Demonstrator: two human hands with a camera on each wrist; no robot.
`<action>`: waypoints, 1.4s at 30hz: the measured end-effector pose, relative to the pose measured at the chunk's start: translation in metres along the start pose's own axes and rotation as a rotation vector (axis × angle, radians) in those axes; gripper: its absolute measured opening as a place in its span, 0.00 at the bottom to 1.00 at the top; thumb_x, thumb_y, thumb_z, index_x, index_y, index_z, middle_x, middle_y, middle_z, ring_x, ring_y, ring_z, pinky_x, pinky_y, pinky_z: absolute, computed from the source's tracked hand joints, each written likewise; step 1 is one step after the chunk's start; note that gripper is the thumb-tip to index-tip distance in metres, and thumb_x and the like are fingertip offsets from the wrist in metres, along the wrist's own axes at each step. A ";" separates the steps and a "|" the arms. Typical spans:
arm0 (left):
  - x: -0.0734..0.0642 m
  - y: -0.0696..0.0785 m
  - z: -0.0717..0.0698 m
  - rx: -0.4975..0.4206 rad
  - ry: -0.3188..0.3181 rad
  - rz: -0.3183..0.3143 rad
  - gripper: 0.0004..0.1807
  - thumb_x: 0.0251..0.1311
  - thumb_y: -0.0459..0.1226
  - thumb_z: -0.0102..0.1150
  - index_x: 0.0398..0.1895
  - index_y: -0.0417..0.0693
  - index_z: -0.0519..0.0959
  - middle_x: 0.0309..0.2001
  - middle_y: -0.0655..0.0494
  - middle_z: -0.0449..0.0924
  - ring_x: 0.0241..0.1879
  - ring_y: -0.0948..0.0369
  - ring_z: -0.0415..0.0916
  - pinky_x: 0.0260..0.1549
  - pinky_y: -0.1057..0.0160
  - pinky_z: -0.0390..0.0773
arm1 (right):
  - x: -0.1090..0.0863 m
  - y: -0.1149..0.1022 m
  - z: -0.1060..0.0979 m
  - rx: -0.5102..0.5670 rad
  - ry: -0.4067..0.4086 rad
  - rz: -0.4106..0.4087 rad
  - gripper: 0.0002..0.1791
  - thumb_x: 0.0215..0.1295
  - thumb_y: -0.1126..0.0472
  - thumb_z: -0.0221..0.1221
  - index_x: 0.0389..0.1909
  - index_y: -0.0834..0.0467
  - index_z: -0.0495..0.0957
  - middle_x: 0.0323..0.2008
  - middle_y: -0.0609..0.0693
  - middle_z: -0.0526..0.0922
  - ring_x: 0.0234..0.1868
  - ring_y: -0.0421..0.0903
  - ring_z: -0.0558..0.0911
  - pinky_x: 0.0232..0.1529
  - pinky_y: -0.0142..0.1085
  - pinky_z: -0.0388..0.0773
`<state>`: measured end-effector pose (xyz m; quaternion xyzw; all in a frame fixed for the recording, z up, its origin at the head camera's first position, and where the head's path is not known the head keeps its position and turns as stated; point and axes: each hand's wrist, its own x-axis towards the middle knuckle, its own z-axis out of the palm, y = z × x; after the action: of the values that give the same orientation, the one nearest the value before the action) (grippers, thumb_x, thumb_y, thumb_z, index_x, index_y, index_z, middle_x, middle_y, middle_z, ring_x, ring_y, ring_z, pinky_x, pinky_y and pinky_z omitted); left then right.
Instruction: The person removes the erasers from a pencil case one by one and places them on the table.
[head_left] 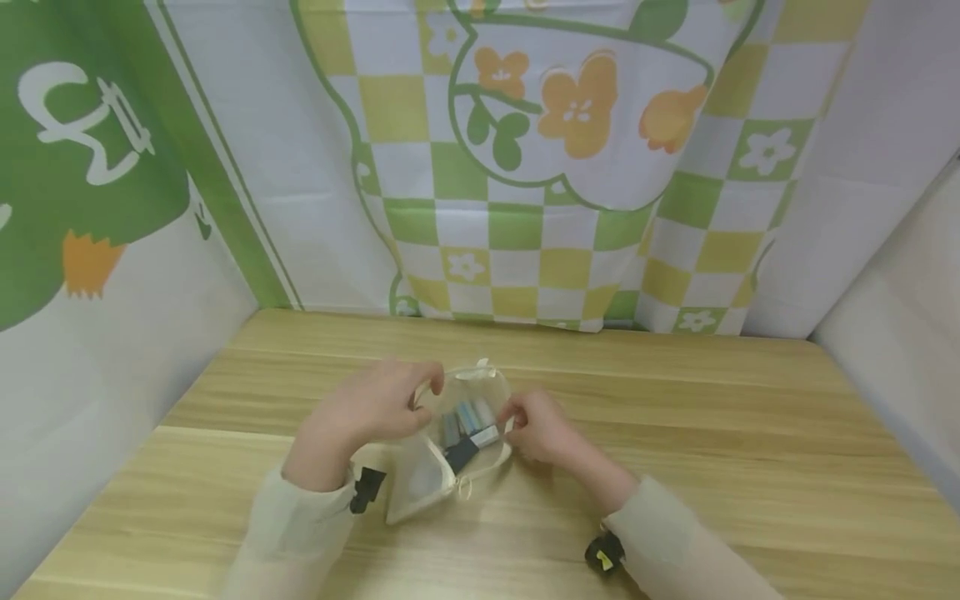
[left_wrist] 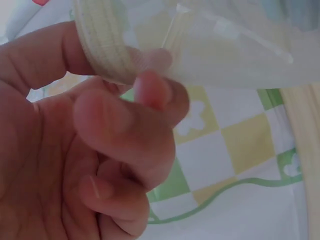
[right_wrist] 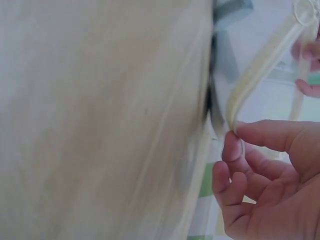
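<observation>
A translucent zip pouch with a cream zipper edge stands unzipped on the table, its mouth spread. Inside it lie several small items, among them pale and blue sticks and a dark piece. At the pouch's left side my left hand pinches the zipper edge; one fingertip shows through the clear film in the left wrist view. On the opposite side, my right hand pinches the cream edge between thumb and index finger, the other fingers curled below.
The wood-grain table extends on both sides of the pouch. Behind it hangs a checked green and yellow curtain with flowers. White walls or cloth enclose the left and right. Black wrist devices sit at both cuffs.
</observation>
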<state>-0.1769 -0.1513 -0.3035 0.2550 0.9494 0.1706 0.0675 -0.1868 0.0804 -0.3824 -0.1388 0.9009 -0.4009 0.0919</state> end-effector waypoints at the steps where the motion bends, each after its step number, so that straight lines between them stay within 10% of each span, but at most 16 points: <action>1: -0.001 0.002 0.000 -0.010 -0.016 -0.006 0.13 0.52 0.32 0.56 0.43 0.49 0.76 0.25 0.58 0.73 0.19 0.63 0.70 0.23 0.63 0.71 | -0.003 0.001 -0.001 0.000 -0.004 -0.006 0.10 0.53 0.75 0.64 0.37 0.65 0.83 0.22 0.50 0.74 0.22 0.41 0.72 0.25 0.31 0.70; 7: -0.003 0.016 0.004 -0.079 -0.111 -0.022 0.15 0.57 0.32 0.57 0.49 0.43 0.78 0.22 0.58 0.75 0.13 0.63 0.73 0.19 0.64 0.74 | -0.013 0.007 -0.005 0.011 -0.050 -0.034 0.09 0.53 0.76 0.64 0.36 0.65 0.82 0.22 0.50 0.74 0.24 0.41 0.71 0.27 0.31 0.70; 42: 0.004 0.012 0.003 -0.118 -0.098 0.095 0.15 0.52 0.32 0.59 0.45 0.39 0.79 0.19 0.61 0.69 0.19 0.67 0.63 0.22 0.68 0.67 | -0.016 0.001 -0.022 -0.043 -0.174 -0.219 0.07 0.57 0.69 0.65 0.36 0.64 0.85 0.24 0.48 0.80 0.27 0.37 0.74 0.30 0.29 0.73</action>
<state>-0.1739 -0.1386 -0.3017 0.3034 0.9201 0.2164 0.1206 -0.1781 0.1018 -0.3673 -0.2723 0.8774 -0.3756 0.1223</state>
